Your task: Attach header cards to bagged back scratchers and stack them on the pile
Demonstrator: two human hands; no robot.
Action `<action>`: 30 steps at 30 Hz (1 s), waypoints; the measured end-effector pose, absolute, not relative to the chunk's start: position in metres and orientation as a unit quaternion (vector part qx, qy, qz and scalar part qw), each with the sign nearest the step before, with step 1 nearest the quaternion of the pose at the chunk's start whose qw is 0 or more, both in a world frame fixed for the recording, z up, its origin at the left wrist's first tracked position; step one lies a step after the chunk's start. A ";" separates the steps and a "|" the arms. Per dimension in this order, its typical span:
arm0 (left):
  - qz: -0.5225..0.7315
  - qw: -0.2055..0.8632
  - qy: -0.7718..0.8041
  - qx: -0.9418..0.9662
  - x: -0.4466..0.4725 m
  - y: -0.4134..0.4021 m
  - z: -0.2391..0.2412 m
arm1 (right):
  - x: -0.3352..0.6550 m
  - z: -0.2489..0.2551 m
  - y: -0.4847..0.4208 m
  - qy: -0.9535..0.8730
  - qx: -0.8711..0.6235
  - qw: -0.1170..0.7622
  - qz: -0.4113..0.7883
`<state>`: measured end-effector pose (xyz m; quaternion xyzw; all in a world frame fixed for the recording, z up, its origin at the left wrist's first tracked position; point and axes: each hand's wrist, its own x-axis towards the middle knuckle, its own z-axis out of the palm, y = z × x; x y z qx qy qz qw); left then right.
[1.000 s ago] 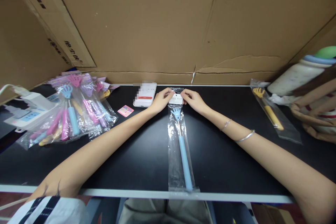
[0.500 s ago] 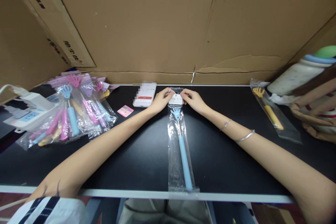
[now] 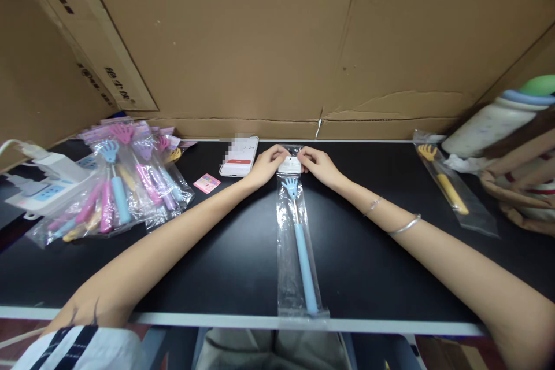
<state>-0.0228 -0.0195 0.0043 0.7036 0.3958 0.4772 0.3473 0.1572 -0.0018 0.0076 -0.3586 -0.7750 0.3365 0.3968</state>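
In front of me a blue back scratcher (image 3: 304, 254) lies inside a long clear plastic bag (image 3: 288, 277), its claw end away from me. A small white card (image 3: 289, 165) sits at the bag's far end. My left hand (image 3: 267, 165) pinches the card's left edge between closed fingers. On the opposite edge, my right hand (image 3: 318, 165) grips the card the same way. Whether the card is inside the bag or on top of it, I cannot tell. The bag's near end reaches the table's front edge.
Several bagged back scratchers (image 3: 124, 185) are piled on the left beside a power strip (image 3: 47, 191). A phone (image 3: 239, 157) and a pink card (image 3: 207, 183) lie near my left hand. On the right are a bagged yellow back scratcher (image 3: 451, 193), a bottle (image 3: 481, 124) and a brown bag (image 3: 520, 185).
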 end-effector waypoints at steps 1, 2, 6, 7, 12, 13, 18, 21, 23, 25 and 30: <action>0.476 0.347 0.397 0.704 -0.023 -0.019 0.004 | 0.157 0.007 -0.002 -0.776 -0.359 0.395 0.336; 0.475 0.347 0.398 0.704 -0.023 -0.019 0.004 | 0.157 0.007 -0.001 -0.776 -0.361 0.393 0.335; 0.475 0.344 0.399 0.705 -0.023 -0.019 0.004 | 0.157 0.006 0.000 -0.777 -0.366 0.389 0.332; 0.475 0.344 0.398 0.706 -0.023 -0.018 0.004 | 0.157 0.006 0.000 -0.777 -0.366 0.389 0.332; 0.477 0.344 0.391 0.708 -0.023 -0.017 0.003 | 0.158 0.006 0.001 -0.779 -0.363 0.387 0.335; 0.476 0.344 0.392 0.708 -0.023 -0.018 0.003 | 0.158 0.005 0.001 -0.779 -0.363 0.387 0.335; 0.469 0.350 0.396 0.707 -0.023 -0.019 0.005 | 0.158 0.004 0.002 -0.777 -0.364 0.386 0.339; 0.470 0.351 0.397 0.706 -0.023 -0.019 0.005 | 0.158 0.004 0.002 -0.773 -0.365 0.388 0.344; 0.472 0.351 0.396 0.705 -0.023 -0.019 0.005 | 0.158 0.004 0.002 -0.773 -0.365 0.387 0.345; 0.474 0.352 0.393 0.705 -0.024 -0.018 0.004 | 0.158 0.004 0.002 -0.776 -0.365 0.384 0.343; 0.472 0.353 0.393 0.706 -0.024 -0.016 0.002 | 0.158 0.005 0.002 -0.776 -0.360 0.383 0.347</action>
